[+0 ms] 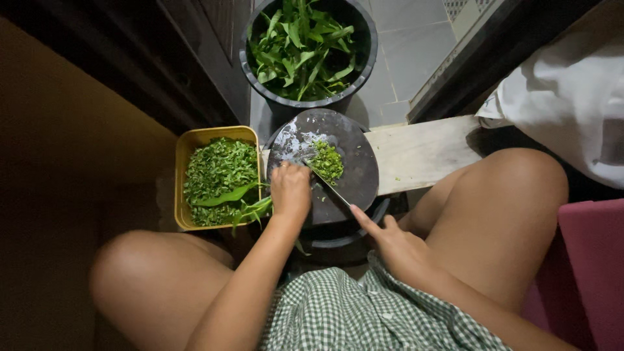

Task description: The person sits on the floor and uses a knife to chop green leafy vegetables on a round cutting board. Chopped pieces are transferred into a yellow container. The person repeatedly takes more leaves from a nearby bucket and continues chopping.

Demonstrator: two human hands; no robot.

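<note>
Floor (416, 39): grey tiles, visible at the top of the view.

Plank (422, 153): pale wood, lying across in front of the seated person's knees and running under the board on its right side.

Bucket (364, 71): dark and round, standing on the floor beyond the board, filled with whole long green leaves (302, 45).

Board (354, 175): dark, round chopping board, wet and smeared in its upper left part. It sits between the knees, resting on a dark round vessel whose rim shows just below it.

Tub (183, 153): yellow and rectangular, just left of the board, nearly full of chopped greens, with a few whole leaves lying over its near right corner.

Left hand (290, 190): resting on the left part of the board, fingers curled down and pressed together on leaf stems that trail off towards the tub.

Right hand (390, 244): at the near edge of the board, closed around the knife handle, forefinger stretched along the top.

Knife (328, 185): blade angled up and left across the board, tip close to the left hand's fingers.

Pile (327, 161): small heap of chopped greens at the board's centre, touching the right side of the blade.
</note>
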